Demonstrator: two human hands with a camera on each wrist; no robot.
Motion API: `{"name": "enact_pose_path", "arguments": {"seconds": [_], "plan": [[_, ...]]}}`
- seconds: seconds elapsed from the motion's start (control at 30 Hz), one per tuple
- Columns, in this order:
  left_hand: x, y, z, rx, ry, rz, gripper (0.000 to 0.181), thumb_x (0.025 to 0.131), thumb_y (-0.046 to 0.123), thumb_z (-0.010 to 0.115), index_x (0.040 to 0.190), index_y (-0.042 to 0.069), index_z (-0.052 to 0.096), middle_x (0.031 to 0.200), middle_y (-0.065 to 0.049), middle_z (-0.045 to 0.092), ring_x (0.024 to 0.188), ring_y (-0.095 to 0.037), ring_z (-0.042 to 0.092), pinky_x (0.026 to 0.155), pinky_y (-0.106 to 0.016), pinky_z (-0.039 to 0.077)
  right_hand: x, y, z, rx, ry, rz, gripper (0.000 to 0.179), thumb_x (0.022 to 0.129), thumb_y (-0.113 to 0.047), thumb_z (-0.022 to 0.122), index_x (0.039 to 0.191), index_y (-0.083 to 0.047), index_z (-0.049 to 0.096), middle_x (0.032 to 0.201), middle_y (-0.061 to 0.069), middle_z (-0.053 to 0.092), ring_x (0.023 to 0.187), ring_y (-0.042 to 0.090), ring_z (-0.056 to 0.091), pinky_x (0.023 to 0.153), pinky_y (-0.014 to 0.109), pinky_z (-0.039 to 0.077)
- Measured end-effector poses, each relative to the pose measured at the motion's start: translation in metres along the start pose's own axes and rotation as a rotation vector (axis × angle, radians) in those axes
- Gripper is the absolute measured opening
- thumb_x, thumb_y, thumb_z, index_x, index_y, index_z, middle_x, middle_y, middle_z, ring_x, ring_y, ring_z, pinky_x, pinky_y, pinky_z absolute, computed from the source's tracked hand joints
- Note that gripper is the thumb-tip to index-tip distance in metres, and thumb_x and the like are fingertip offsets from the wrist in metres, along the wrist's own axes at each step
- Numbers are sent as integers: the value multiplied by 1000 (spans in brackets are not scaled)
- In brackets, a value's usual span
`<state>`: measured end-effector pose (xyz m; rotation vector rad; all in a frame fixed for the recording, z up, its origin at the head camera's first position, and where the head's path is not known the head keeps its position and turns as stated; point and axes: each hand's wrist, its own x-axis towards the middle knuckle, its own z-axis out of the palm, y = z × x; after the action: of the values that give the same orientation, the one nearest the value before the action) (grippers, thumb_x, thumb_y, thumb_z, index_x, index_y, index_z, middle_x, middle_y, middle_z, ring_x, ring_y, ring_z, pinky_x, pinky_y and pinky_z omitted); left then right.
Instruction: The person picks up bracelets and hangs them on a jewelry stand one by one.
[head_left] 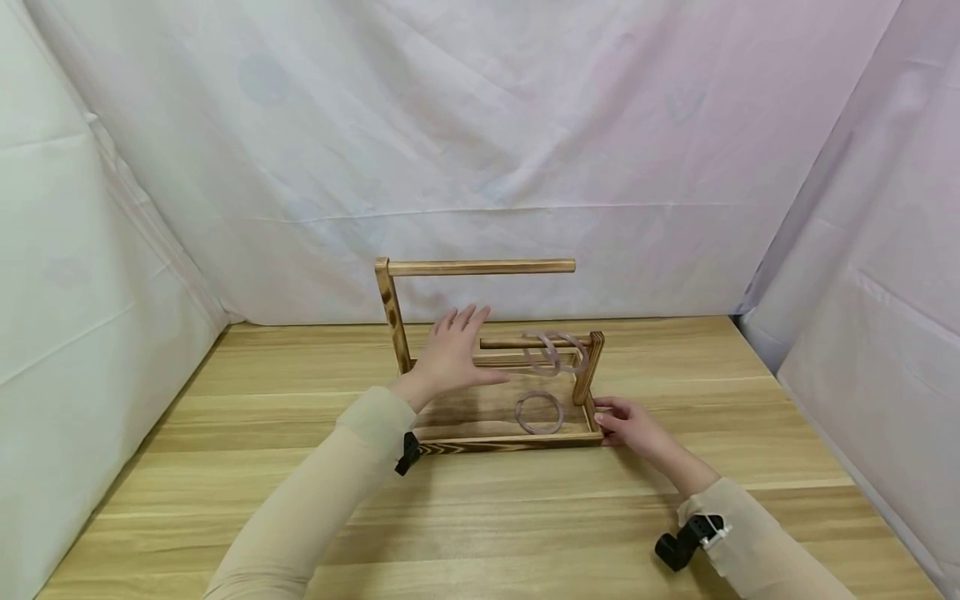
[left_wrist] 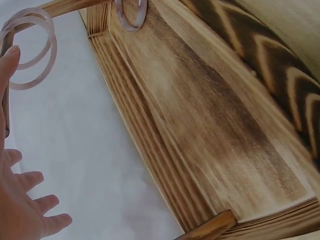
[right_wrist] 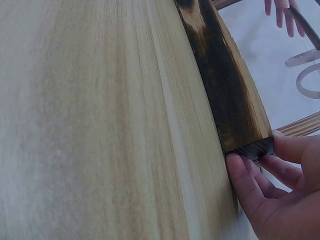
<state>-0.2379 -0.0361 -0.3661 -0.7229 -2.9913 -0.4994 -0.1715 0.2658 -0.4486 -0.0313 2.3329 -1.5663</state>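
Observation:
A wooden jewelry stand [head_left: 510, 445] has a tray base, a tall post with an upper bar [head_left: 480, 267] on the left and a short post with a lower bar [head_left: 501, 342] on the right. Two pale purple bangles [head_left: 556, 360] hang on the lower bar near its post. Another bangle [head_left: 538, 432] is in the right part of the tray. My left hand [head_left: 452, 354], fingers spread and holding nothing, hovers over the tray's left part near the lower bar's free end. My right hand [head_left: 628, 425] grips the tray's right end, thumb on the rim, as the right wrist view shows.
The stand is on a wood-grain table [head_left: 300, 400]. A white cloth [head_left: 480, 150] hangs behind the table, with more cloth at both sides. Small black cameras [head_left: 686, 542] are strapped to both wrists.

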Motion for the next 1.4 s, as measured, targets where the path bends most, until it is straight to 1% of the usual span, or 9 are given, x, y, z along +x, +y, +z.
{"name": "enact_pose_path", "arguments": {"seconds": [0.23,0.4,0.53,0.67,0.77,0.87,1.03,1.13,1.4], "plan": [[-7,-7,7,-39,-12,-17,104,72,62,69,151,19,17,156,-11,19,143,-36,15,114,-56,16,-1,-2,0,-1,-5,-8,46,97,-8,47,135,15,34,108,26,56,82,11,57,72,29,56],[-9,-11,14,-20,-12,-22,104,71,62,69,151,19,17,155,-9,19,143,-35,14,114,-56,15,0,-1,0,8,-4,-4,46,97,-8,47,135,15,34,109,26,57,82,10,58,71,28,56],[-11,-14,19,-29,-25,-35,104,70,63,69,150,19,20,156,-9,18,144,-36,11,115,-57,12,0,1,-1,10,-6,-5,47,97,-9,47,136,14,34,109,26,57,83,11,59,72,28,56],[-13,-15,26,-17,-43,-31,102,71,63,69,149,15,24,155,-10,21,143,-38,14,114,-58,12,0,1,-1,13,-4,-3,47,97,-9,47,136,14,34,108,25,57,82,11,58,72,28,56],[-14,-13,31,-3,-67,-25,100,72,62,68,148,12,27,155,-10,23,143,-37,14,114,-57,12,0,0,-1,10,-5,-6,47,97,-9,47,135,15,34,107,25,57,82,10,58,72,28,56],[-15,-11,36,-5,-88,-15,97,72,62,68,147,12,31,155,-10,22,143,-37,14,114,-57,12,0,0,-1,10,1,-1,46,97,-9,47,135,14,35,107,25,57,81,9,58,71,28,56],[-14,-7,44,6,-101,22,94,73,63,67,147,19,30,152,-11,28,141,-40,16,114,-58,13,0,0,-1,-4,2,-3,46,97,-9,47,135,15,34,109,27,57,82,10,58,71,29,56],[-14,-5,49,25,-114,44,94,72,64,66,148,23,29,151,-10,31,141,-41,16,113,-59,13,0,-1,0,-9,5,-3,47,97,-9,47,135,15,34,109,28,57,82,10,58,71,29,56],[-10,5,57,64,-163,83,95,71,64,67,149,28,25,156,-2,21,142,-40,15,113,-59,15,0,-1,0,-3,7,3,47,97,-9,48,135,14,35,114,30,55,83,11,59,72,29,56]]}}
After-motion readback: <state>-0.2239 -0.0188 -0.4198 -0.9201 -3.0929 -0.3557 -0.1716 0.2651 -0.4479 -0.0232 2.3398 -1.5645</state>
